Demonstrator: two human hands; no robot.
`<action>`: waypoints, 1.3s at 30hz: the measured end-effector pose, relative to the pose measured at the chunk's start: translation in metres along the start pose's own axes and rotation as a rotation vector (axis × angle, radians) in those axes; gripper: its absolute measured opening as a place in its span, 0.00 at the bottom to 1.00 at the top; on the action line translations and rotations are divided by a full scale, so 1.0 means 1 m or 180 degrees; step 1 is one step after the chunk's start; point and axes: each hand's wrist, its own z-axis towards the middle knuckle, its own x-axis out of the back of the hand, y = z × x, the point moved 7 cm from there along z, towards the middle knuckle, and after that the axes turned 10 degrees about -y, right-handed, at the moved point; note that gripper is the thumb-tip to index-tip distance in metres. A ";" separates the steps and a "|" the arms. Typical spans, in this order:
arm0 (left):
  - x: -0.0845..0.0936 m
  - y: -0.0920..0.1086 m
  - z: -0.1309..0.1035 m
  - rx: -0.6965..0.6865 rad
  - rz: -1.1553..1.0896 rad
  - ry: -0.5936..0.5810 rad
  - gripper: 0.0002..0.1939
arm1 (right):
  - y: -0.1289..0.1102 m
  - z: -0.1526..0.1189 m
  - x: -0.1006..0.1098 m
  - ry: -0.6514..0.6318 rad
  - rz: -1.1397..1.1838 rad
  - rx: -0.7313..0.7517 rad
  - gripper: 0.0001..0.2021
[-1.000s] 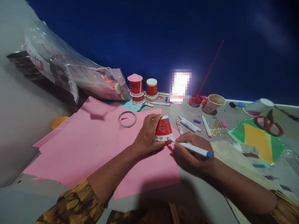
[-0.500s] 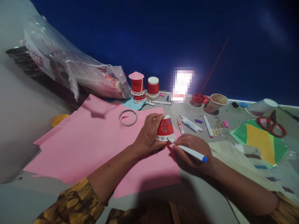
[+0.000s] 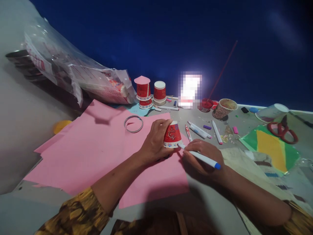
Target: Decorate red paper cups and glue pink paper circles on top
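Cup, wide end down, is clasped in my left hand over the pink paper. My right hand pinches a pen, its tip at the cup's patterned band. Left of the cup, a ring lies on the paper; a marker lies beyond my right hand.

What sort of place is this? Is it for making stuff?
It looks like a craft corner, though I can't tell if it's at home or school. The table has big pink paper sheets and loose markers, and there are red-handled scissors too.
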 end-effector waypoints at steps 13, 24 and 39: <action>0.000 0.000 0.000 0.0022 -0.0007 -0.0002 0.49 | -0.005 0.001 0.005 0.0146 0.0040 0.0196 0.04; -0.001 0.002 -0.001 -0.0028 0.0047 0.0000 0.49 | 0.003 0.000 -0.007 -0.0238 0.0124 -0.0086 0.11; -0.001 0.005 0.000 -0.0046 0.0156 -0.0033 0.48 | 0.009 -0.003 -0.011 -0.0392 0.0037 -0.0207 0.10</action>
